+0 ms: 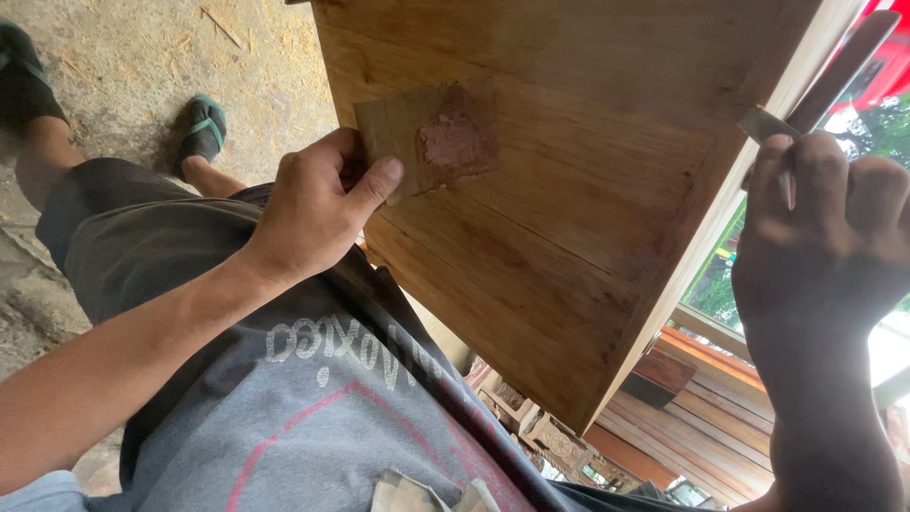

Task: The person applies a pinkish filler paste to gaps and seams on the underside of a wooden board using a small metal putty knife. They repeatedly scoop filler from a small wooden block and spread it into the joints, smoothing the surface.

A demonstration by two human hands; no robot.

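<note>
My left hand (pixel 318 209) pinches a small thin wooden scrap (pixel 427 137) by its left edge, thumb on top. A pinkish-brown lump of putty sits on the scrap. The scrap rests against a large wooden panel (pixel 569 218) that fills the middle of the view. My right hand (pixel 820 228) is closed around a flat metal blade with a dark handle (pixel 815 90), held at the panel's right edge. The blade tip points toward that pale edge. My grey shirt and dark shorts show below the left arm.
Concrete floor (pixel 142 57) strewn with sawdust and shavings lies at upper left, with my sandalled feet (pixel 204 128) on it. Stacked wooden planks (pixel 701 417) and carved wood pieces sit at lower right. Greenery and a red shape show beyond the panel.
</note>
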